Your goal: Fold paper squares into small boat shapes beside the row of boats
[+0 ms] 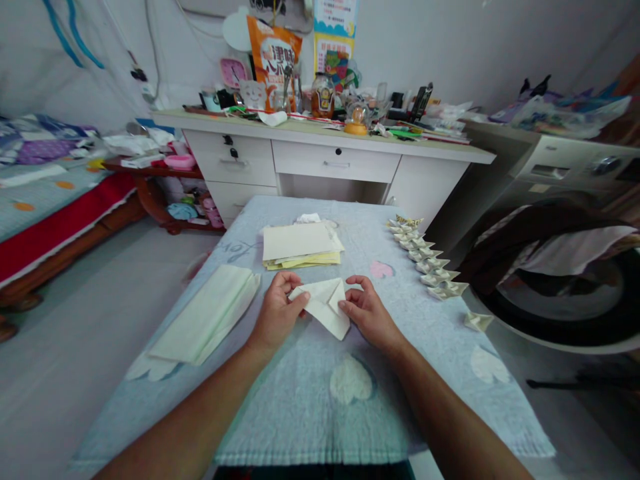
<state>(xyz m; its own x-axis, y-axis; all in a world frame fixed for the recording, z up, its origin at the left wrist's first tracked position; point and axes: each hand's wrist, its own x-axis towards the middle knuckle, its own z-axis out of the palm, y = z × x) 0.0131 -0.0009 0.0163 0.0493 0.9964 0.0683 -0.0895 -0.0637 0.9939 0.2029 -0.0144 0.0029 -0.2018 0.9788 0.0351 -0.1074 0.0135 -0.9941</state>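
Head view: the left hand [277, 303] pinches the left corner of the folded paper [327, 305], the right hand [367, 312] its right edge, at the clock's centre; it should handle light and crease easily, best gripped along folds. Tablecloth [280, 413] gives room toward six o'clock; the paper stack [293, 241] bounds eleven, paper boats [439, 276] two.

Soft, cool indoor light spreads fairly evenly over the blue cloth [300, 413] and the wall [425, 53], its source out of view — shadows are faint and loose-edged. The folded paper [327, 303] looks bright, without harsh glare. Shade pools in the opening under the desk [425, 193] and at lower right below the washing machine [575, 160]. The wide lens stretches the edges — the bed [45, 193] at far left looks slanted and slightly smeared
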